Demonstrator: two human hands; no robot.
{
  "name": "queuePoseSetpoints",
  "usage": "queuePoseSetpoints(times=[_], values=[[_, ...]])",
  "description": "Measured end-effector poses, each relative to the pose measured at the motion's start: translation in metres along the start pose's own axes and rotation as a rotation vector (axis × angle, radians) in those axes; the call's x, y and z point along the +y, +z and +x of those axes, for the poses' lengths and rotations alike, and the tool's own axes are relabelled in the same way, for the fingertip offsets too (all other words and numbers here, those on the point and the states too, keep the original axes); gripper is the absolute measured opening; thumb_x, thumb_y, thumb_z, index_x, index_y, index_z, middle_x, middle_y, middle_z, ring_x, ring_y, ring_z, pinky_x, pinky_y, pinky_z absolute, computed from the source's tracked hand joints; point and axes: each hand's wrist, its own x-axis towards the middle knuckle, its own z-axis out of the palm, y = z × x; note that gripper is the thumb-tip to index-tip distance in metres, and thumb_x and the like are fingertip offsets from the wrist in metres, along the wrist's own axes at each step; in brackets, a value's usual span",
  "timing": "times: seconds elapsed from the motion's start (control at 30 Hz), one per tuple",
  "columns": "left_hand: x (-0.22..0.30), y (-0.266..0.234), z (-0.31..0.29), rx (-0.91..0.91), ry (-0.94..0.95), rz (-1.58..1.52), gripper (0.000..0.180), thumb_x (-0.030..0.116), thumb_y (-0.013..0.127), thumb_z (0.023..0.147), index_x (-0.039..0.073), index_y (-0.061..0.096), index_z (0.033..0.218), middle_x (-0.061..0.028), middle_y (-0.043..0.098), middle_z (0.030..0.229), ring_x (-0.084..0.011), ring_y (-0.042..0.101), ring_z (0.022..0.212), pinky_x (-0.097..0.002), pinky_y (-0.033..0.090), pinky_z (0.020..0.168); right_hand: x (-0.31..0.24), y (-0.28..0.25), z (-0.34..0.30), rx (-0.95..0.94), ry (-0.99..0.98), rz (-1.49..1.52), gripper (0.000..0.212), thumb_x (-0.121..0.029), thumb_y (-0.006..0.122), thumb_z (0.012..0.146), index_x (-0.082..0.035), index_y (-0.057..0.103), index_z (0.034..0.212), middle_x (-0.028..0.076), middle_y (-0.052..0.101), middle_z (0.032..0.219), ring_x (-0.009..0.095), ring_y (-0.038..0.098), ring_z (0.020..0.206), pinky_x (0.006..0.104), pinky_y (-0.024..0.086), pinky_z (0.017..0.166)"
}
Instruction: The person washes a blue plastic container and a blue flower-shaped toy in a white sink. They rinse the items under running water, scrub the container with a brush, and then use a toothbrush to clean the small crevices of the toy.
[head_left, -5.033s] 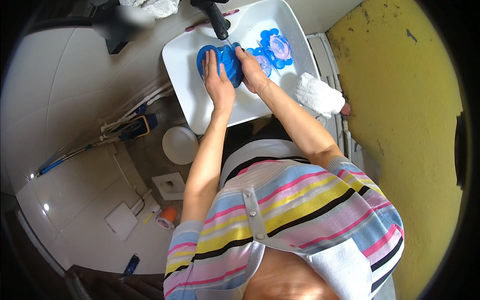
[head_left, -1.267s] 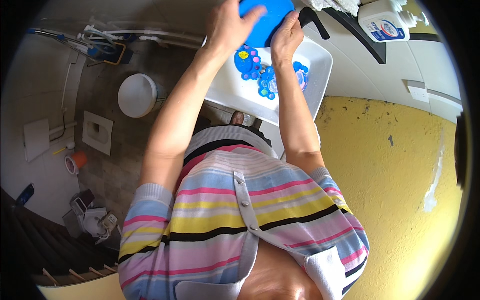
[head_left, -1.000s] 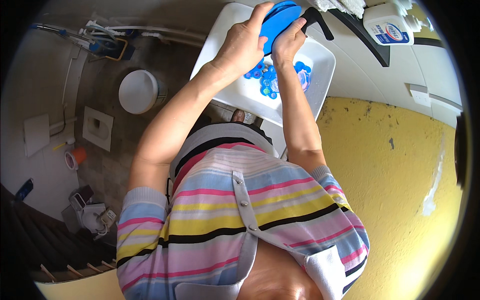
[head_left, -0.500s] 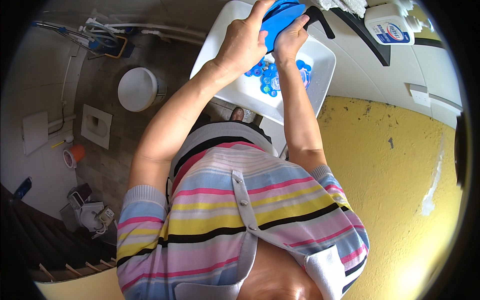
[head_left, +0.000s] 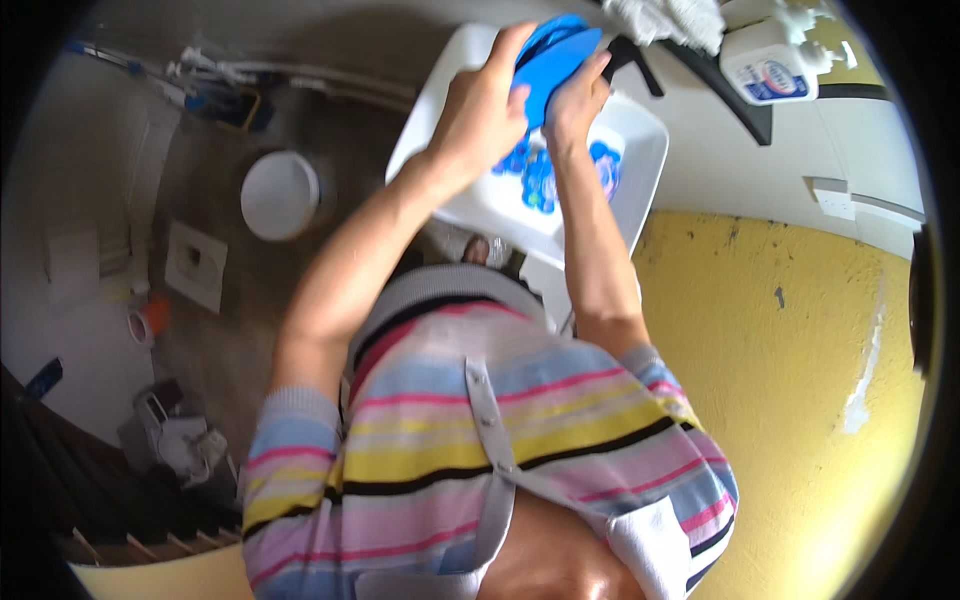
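Note:
Over a white sink (head_left: 425, 140) both my hands hold a blue, flat, rounded item (head_left: 560, 72), which has a second blue layer or rim along its upper left; its exact kind is not clear. Fingers of my left hand (head_left: 482, 115) are closed on its left side, thumb at the lower edge. My right hand (head_left: 577, 108) grips the right side from below. Beneath them, in the basin, lie several small blue round pieces (head_left: 540, 183), some clustered, blurred and partly hidden by my right forearm.
A black faucet (head_left: 637, 65) reaches over the sink's far right. Beyond it are a white pump bottle (head_left: 768, 65) and a pale cloth (head_left: 680, 20) on a dark shelf. On the floor to the left stand a white bucket (head_left: 280, 196) and a squat toilet (head_left: 195, 265). A yellow wall (head_left: 760, 330) rises at right.
The view has tilted, so the sink, bucket and bottle sit slightly lower in it. My hands keep their grip on the blue item, whose angle has changed a little.

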Motion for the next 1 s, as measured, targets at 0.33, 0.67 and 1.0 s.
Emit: queuePoseSetpoints(times=[0.33, 0.67, 1.0], values=[[-0.126, 0.062, -0.035, -0.076, -0.94, -0.108, 0.071, -0.002, 0.068, 0.072, 0.005, 0.039, 0.136, -0.0229, 0.052, 0.128, -0.0353, 0.052, 0.119, -0.0422, 0.042, 0.1, 0.18, -0.08, -0.015, -0.722, 0.196, -1.027, 0.04, -0.034, 0.052, 0.093, 0.003, 0.062, 0.101, 0.031, 0.062, 0.097, 0.042, 0.061, 0.095, 0.042, 0.047, 0.084], [-0.069, 0.018, -0.022, -0.056, -0.629, -0.373, 0.059, -0.005, 0.067, 0.077, 0.001, 0.042, 0.13, -0.0167, 0.055, 0.12, -0.0267, 0.055, 0.111, -0.0367, 0.048, 0.09, 0.035, -0.05, -0.055, -0.05, -0.294, -0.29, 0.034, -0.027, 0.046, 0.099, 0.004, 0.052, 0.111, 0.018, 0.061, 0.08, 0.02, 0.059, 0.065, 0.0319, 0.049, 0.053], [-0.081, 0.021, -0.059, -0.04, -0.679, -0.322, 0.044, -0.005, 0.066, 0.076, -0.002, 0.049, 0.116, -0.0185, 0.06, 0.111, -0.0267, 0.061, 0.102, -0.0353, 0.048, 0.088, 0.092, -0.07, -0.088, -0.264, 0.127, -0.413, 0.036, -0.027, 0.046, 0.099, 0.006, 0.051, 0.111, 0.011, 0.058, 0.07, 0.014, 0.053, 0.047, 0.0272, 0.042, 0.038]])
